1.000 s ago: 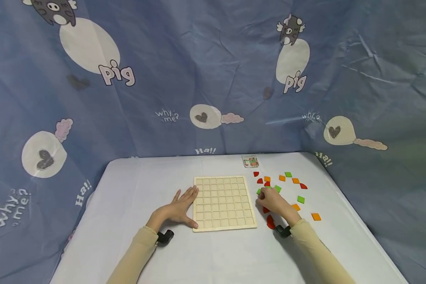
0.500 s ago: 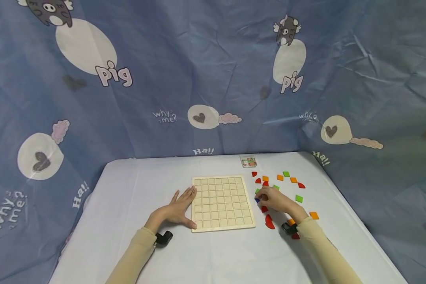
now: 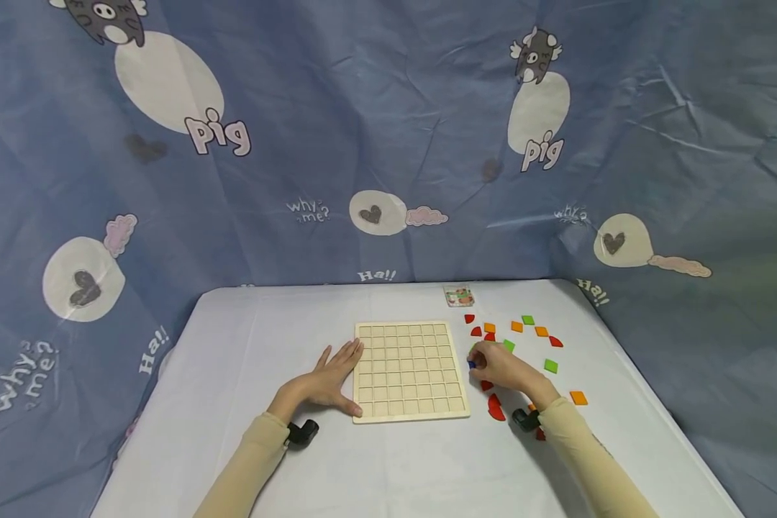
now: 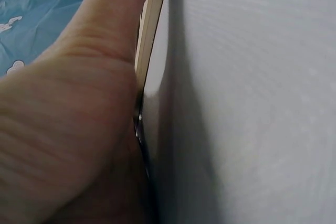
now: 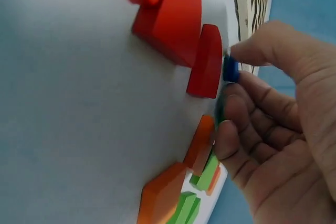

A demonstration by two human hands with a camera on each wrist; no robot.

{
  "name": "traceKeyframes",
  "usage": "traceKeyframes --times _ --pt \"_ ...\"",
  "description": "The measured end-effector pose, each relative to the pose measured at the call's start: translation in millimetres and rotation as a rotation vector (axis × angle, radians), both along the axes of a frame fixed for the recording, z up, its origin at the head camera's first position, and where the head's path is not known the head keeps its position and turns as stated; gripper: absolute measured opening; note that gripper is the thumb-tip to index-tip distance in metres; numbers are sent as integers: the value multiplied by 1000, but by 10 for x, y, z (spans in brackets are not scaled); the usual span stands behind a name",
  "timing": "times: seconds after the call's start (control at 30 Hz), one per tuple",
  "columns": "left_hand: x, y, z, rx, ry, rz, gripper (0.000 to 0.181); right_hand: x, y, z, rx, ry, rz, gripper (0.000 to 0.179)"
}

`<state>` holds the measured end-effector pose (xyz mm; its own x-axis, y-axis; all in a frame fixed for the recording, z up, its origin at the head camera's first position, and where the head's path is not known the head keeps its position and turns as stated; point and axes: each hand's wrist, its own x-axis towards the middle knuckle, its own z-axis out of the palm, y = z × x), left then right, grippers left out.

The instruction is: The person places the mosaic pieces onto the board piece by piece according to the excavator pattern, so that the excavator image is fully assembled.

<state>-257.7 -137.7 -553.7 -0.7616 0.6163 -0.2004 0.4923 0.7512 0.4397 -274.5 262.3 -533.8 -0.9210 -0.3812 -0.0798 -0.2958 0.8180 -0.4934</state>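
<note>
A pale wooden board with a grid of square recesses lies on the table. My left hand rests along its left edge, thumb and fingers spread; in the left wrist view the left hand fills the left side beside the board's edge. At the board's right side, my right hand pinches a small blue piece. The right wrist view has this blue block between thumb and forefinger, the other fingers curled below. Red rounded blocks lie close by, and part of the scatter is hidden under the hand.
Around the right hand are scattered green squares, orange squares and red quarter-round pieces. A small picture card lies near the back edge of the white table. A blue patterned cloth hangs behind.
The right wrist and forearm have swung a little to the right, and a blue piece has come into sight at the right fingertips. My left hand stays at the board's edge.
</note>
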Motion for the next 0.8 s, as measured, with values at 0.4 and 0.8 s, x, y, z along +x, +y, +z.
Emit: traceKeyframes --times 0.4,0.8 --pt "-13 -7 -7 9 4 -5 135 -210 -301 66 -104 51 72 16" --pt "1 4 24 6 -8 2 134 -351 -364 37 -82 -20 66 16"
